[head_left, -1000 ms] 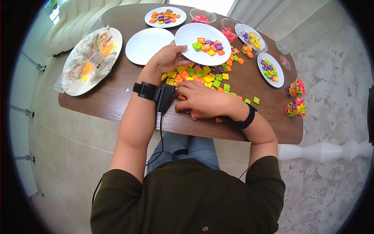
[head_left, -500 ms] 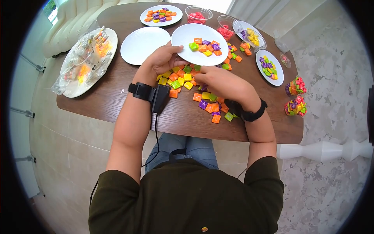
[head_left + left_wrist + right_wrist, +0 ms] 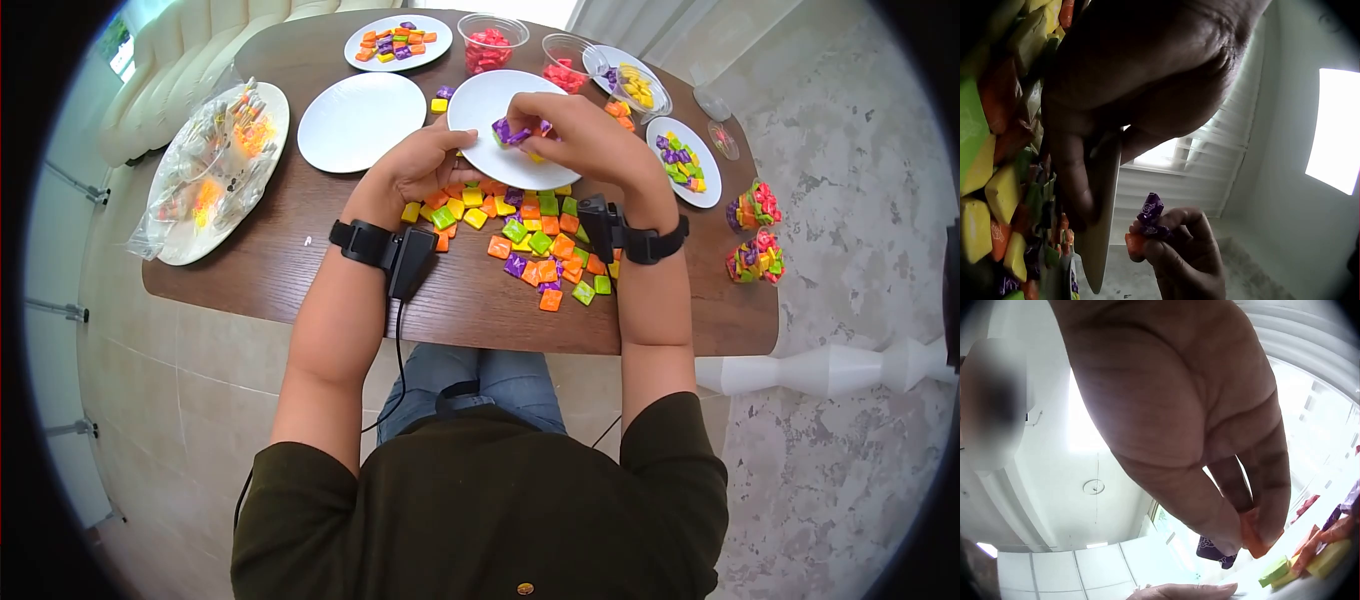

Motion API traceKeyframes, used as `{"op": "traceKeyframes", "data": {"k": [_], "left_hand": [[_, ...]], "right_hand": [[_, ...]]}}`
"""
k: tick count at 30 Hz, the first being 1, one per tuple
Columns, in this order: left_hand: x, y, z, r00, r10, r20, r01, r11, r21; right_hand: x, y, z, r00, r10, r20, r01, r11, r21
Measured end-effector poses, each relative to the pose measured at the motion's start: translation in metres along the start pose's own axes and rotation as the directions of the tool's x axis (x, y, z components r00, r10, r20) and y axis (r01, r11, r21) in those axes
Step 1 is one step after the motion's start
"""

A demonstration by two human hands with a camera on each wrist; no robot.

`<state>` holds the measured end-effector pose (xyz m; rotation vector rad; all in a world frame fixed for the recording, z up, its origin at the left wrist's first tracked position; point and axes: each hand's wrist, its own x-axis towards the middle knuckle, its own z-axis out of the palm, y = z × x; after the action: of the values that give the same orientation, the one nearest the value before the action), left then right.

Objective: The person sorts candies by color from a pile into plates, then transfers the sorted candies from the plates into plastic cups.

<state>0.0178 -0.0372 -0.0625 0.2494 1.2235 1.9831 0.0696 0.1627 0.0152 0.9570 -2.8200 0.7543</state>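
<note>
My left hand (image 3: 420,168) grips the near left rim of a white plate (image 3: 478,105), its thumb on top and fingers below. The plate is raised above a spread of colourful wrapped candies (image 3: 540,240) on the table. Over the plate, my right hand (image 3: 585,135) pinches a purple candy (image 3: 1150,209) and an orange candy (image 3: 1135,245) between thumb and fingers. The left wrist view has this plate (image 3: 1104,231) nearly edge-on. Several candies on it, among them a green one (image 3: 1274,571) and a yellow one (image 3: 1330,559), are partly hidden by my right hand in the head view.
A bare white plate (image 3: 345,120) lies to the left. Behind it is a plate of candies (image 3: 437,52), near clear bowls of pink candies (image 3: 490,50). Packed bags (image 3: 220,160) fill an oval plate at far left. Cups of candies (image 3: 757,258) stand at the right edge.
My right hand moved from the near candies to the far pile, then up over the plate with candies pinched. The left hand still holds the plate, which is slightly lower in view.
</note>
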Motion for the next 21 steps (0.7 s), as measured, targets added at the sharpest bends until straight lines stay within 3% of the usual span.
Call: {"op": "traceKeyframes", "data": {"k": [3,6,10,17,20,21], "left_hand": [[0.0,-0.001,-0.002,0.999,-0.021,0.031,0.021,1.0,-0.011],[0.001,-0.002,-0.001,1.0,-0.019,0.02,0.019,1.0,-0.013],[0.001,-0.003,0.002,1.0,-0.02,0.011,0.02,0.999,-0.031],[-0.004,-0.001,0.005,1.0,-0.003,0.008,0.003,1.0,-0.013],[-0.002,0.0,0.0,1.0,0.003,-0.021,-0.004,0.999,-0.035],[-0.001,0.001,-0.002,0.999,0.005,-0.038,-0.007,0.999,-0.049]], "right_hand": [[0.008,0.005,0.01,0.997,0.046,0.061,-0.046,0.999,0.009],[0.004,0.001,0.002,0.973,0.232,0.02,-0.232,0.971,0.057],[0.001,0.033,0.004,0.948,0.202,-0.245,-0.185,0.978,0.092],[-0.006,0.053,0.011,0.93,0.27,-0.251,-0.281,0.96,-0.009],[-0.009,0.037,-0.001,0.93,0.076,-0.36,-0.164,0.962,-0.219],[-0.011,0.022,-0.009,0.949,0.128,-0.289,-0.19,0.961,-0.199]]}}
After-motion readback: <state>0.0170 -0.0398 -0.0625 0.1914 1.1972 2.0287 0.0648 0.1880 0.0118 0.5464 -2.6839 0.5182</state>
